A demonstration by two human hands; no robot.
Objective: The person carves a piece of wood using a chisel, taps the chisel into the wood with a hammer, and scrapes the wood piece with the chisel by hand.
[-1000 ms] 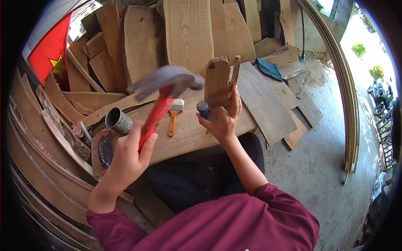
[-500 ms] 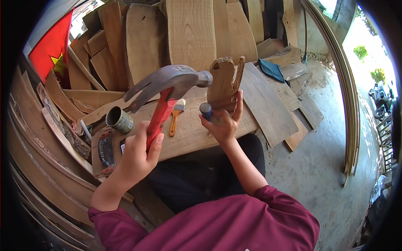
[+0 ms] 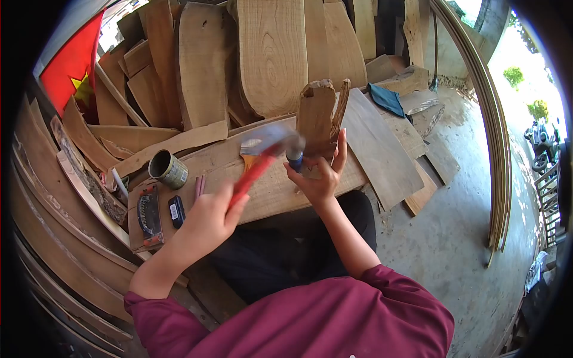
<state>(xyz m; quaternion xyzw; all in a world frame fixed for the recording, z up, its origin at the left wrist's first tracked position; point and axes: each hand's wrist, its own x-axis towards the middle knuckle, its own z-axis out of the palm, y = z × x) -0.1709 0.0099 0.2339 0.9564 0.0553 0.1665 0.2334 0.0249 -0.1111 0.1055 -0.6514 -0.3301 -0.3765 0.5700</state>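
Observation:
My left hand [image 3: 210, 216] is closed round the red handle of a claw hammer [image 3: 255, 174]. The hammer head is blurred and lies over the top of a blue tool [image 3: 295, 161]; whether they touch is unclear. My right hand [image 3: 322, 182] pinches this blue tool, whose lower end is hidden. Just behind it, a rough-edged piece of wood [image 3: 315, 119] stands upright, with raised fingers of my right hand at its right edge. A brush [image 3: 249, 156], partly behind the hammer, lies on the wooden bench [image 3: 274, 200].
On the bench's left are an open can [image 3: 169, 169], thin sticks [image 3: 200, 186], a small black object [image 3: 176, 212] and a dark tool [image 3: 149, 215]. Wood slabs [image 3: 273, 56] lean behind. Flat boards [image 3: 382, 152] and a dark cloth [image 3: 387, 99] lie to the right.
The hammer has swung down and right onto or near the blue tool's top. My left hand has tilted with it, uncovering the sticks and small black object. My right hand has hardly moved.

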